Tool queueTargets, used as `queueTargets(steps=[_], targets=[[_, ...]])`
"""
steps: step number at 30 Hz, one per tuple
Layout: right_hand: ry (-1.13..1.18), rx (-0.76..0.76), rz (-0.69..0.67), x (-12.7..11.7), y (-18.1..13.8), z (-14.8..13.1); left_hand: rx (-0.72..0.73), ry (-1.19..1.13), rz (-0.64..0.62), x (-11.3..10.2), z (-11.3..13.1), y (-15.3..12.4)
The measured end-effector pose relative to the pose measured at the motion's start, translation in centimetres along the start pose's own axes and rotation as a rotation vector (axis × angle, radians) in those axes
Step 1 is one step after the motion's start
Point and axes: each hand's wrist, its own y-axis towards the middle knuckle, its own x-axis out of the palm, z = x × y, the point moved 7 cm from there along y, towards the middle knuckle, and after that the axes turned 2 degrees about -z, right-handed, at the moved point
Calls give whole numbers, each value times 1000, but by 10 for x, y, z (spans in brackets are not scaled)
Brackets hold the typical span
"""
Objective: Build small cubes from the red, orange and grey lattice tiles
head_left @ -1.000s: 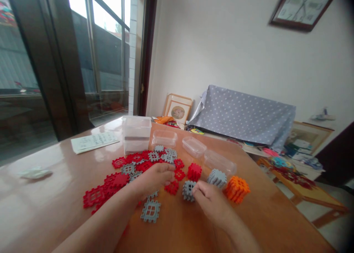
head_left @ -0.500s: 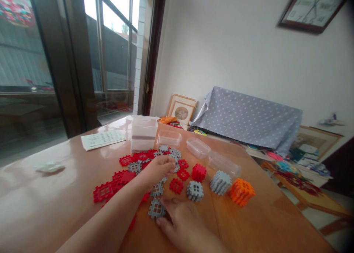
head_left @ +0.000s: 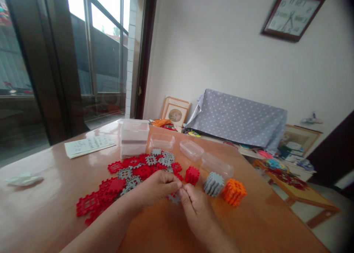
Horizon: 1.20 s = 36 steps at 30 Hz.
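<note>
My left hand (head_left: 160, 188) and my right hand (head_left: 195, 207) meet above the front of the wooden table, fingertips pinched together. A grey toothed plastic tile (head_left: 174, 197) shows just under the fingertips, mostly covered by the fingers. Beyond my left hand spreads a loose pile of red tiles (head_left: 112, 186) and grey tiles (head_left: 124, 173), some with window-like openings. To the right stand a red tile stack (head_left: 192, 175), a grey tile stack (head_left: 214, 183) and an orange tile stack (head_left: 234, 191). My right hand hides the spot nearest the red stack.
White lidded boxes (head_left: 134, 137) stand behind the pile. Clear plastic containers (head_left: 191, 150) lie along the table's far side. Printed paper (head_left: 90, 146) and a crumpled wrapper (head_left: 24, 179) rest at left. A low wooden stool (head_left: 306, 196) stands beyond the table's right edge.
My right hand has lifted a grey tile off the table. My left hand has drawn back from the pile, and both hands now meet. The camera view has turned slightly right.
</note>
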Motion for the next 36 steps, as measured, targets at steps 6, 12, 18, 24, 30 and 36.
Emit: queueTargets(steps=[6, 12, 18, 24, 30, 36], targets=[[84, 69, 86, -17, 3, 9, -51, -40, 100, -3, -6, 5], [336, 306, 223, -35, 3, 42, -94, -288, 283, 1, -27, 14], [514, 362, 161, -27, 5, 52, -132, -405, 324, 10, -42, 19], [528, 419, 208, -46, 7, 71, -148, -486, 360, 17, -34, 14], [516, 478, 144, -48, 8, 90, -224, -605, 286, 38, -22, 10], [451, 469, 93, -29, 10, 95, -169, -597, 121, 61, -7, 15]])
